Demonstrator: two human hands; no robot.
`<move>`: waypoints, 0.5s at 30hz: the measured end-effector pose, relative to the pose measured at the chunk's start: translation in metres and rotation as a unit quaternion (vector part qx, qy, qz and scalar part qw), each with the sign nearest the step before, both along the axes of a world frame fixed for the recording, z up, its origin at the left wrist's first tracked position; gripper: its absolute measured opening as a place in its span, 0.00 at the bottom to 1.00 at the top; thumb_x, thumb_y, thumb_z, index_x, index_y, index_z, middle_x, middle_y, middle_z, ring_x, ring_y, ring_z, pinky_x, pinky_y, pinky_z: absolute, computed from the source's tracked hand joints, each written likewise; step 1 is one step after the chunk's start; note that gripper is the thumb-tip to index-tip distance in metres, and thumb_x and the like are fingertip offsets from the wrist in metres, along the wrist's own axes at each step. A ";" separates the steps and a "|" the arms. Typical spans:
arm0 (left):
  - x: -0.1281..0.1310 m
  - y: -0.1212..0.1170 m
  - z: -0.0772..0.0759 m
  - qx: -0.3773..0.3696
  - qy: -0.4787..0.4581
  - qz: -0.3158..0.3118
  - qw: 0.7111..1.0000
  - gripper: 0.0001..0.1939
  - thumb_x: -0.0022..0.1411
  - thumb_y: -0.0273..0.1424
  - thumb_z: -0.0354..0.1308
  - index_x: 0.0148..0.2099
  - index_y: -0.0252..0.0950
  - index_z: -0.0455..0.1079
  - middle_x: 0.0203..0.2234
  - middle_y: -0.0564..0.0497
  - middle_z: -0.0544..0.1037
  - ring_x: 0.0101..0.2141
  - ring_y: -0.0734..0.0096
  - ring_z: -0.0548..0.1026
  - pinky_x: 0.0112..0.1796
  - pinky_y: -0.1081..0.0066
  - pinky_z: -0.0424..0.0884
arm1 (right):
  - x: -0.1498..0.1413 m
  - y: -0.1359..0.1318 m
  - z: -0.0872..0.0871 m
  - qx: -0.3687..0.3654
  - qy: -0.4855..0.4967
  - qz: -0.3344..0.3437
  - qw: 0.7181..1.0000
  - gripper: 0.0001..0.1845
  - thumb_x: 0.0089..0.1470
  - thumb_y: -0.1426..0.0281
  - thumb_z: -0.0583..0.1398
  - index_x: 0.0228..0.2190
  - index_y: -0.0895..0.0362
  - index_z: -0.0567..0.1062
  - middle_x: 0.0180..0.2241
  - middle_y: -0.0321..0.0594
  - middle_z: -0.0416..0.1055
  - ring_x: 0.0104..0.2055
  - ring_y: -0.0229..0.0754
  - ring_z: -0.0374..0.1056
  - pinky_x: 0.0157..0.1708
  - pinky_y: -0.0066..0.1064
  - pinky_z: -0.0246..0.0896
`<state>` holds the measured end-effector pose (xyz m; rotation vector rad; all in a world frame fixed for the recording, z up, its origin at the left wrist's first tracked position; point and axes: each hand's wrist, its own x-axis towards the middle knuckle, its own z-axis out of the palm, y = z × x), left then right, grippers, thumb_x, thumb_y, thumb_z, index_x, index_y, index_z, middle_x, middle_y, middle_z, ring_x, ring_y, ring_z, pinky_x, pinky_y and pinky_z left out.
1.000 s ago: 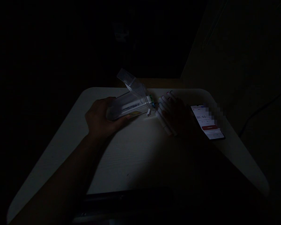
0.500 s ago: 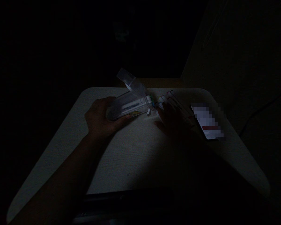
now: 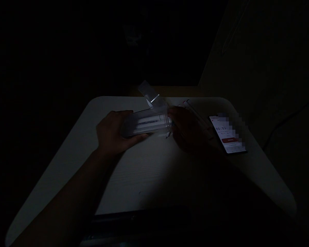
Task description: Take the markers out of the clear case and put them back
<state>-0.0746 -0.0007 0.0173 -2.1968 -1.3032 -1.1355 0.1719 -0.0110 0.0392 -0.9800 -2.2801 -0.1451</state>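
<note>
Over a pale table [image 3: 128,175], the left hand [image 3: 110,132] is clasping a clear case [image 3: 146,121]; at its mouth the right hand [image 3: 186,128] is curling, its hold I cannot tell.

Clear case [image 3: 139,126]: colourless plastic over white contents [image 3: 149,120] bearing dark print. Loose markers [image 3: 194,109]: whitish barrels, one end pink, another dark. Phone [image 3: 225,134]: pale screen, red bar, black rim. Table [image 3: 134,171]: off-white with fine wood-grain lines (I see it dimmed to grey over my remote feed).
</note>
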 end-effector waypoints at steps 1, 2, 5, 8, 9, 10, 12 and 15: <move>0.000 0.000 0.000 0.005 0.005 -0.002 1.000 0.36 0.39 0.52 0.63 0.48 0.36 0.65 0.38 0.46 0.76 0.37 0.59 0.73 0.38 0.63 0.70 | -0.001 0.000 -0.001 -0.010 -0.012 0.023 1.000 0.22 0.53 0.71 0.47 0.50 0.61 0.64 0.54 0.46 0.60 0.60 0.41 0.49 0.59 0.38 0.46; 0.000 0.000 0.000 0.007 0.009 -0.003 1.000 0.36 0.39 0.52 0.63 0.47 0.36 0.65 0.38 0.47 0.76 0.37 0.59 0.73 0.38 0.63 0.70 | -0.001 0.001 -0.002 -0.023 -0.022 0.035 0.999 0.22 0.52 0.72 0.47 0.49 0.60 0.65 0.54 0.45 0.60 0.60 0.41 0.48 0.59 0.38 0.45; 0.000 0.000 0.000 0.007 0.023 -0.002 1.000 0.36 0.39 0.53 0.62 0.48 0.37 0.65 0.38 0.47 0.76 0.37 0.58 0.73 0.37 0.62 0.70 | -0.002 0.002 -0.005 -0.050 -0.048 0.029 0.997 0.23 0.49 0.73 0.50 0.48 0.59 0.67 0.54 0.43 0.60 0.59 0.42 0.49 0.58 0.38 0.47; 0.001 -0.001 0.001 -0.008 0.039 -0.002 0.999 0.35 0.41 0.53 0.61 0.49 0.40 0.63 0.39 0.48 0.75 0.38 0.59 0.73 0.39 0.62 0.70 | -0.003 0.003 -0.008 -0.047 -0.070 0.012 0.996 0.24 0.47 0.72 0.53 0.48 0.59 0.68 0.53 0.43 0.61 0.56 0.46 0.50 0.56 0.38 0.49; 0.001 -0.001 0.001 -0.014 0.044 -0.001 0.999 0.35 0.41 0.53 0.61 0.49 0.41 0.63 0.39 0.48 0.75 0.38 0.59 0.74 0.39 0.62 0.70 | -0.003 0.004 -0.009 -0.040 -0.074 0.010 0.996 0.24 0.47 0.72 0.53 0.48 0.59 0.68 0.53 0.44 0.61 0.56 0.47 0.50 0.55 0.38 0.49; 0.001 -0.002 0.001 -0.020 0.048 -0.001 0.999 0.34 0.42 0.53 0.61 0.49 0.42 0.63 0.39 0.48 0.75 0.38 0.59 0.74 0.40 0.62 0.69 | -0.003 0.004 -0.010 -0.034 -0.077 0.009 0.996 0.23 0.48 0.72 0.53 0.48 0.59 0.68 0.52 0.45 0.61 0.55 0.47 0.50 0.55 0.38 0.49; 0.002 -0.002 0.002 -0.026 0.049 -0.003 0.998 0.34 0.42 0.53 0.60 0.49 0.42 0.63 0.39 0.48 0.75 0.38 0.58 0.73 0.40 0.61 0.69 | -0.003 0.005 -0.012 -0.021 -0.078 0.011 0.997 0.21 0.48 0.71 0.54 0.47 0.60 0.69 0.51 0.46 0.61 0.54 0.48 0.51 0.54 0.39 0.50; 0.002 -0.002 0.002 -0.030 0.050 -0.006 0.998 0.34 0.44 0.54 0.59 0.50 0.41 0.62 0.40 0.48 0.75 0.38 0.58 0.73 0.40 0.61 0.69 | -0.003 0.006 -0.015 -0.004 -0.060 0.024 0.998 0.19 0.47 0.72 0.55 0.43 0.60 0.70 0.48 0.47 0.61 0.52 0.48 0.53 0.52 0.39 0.52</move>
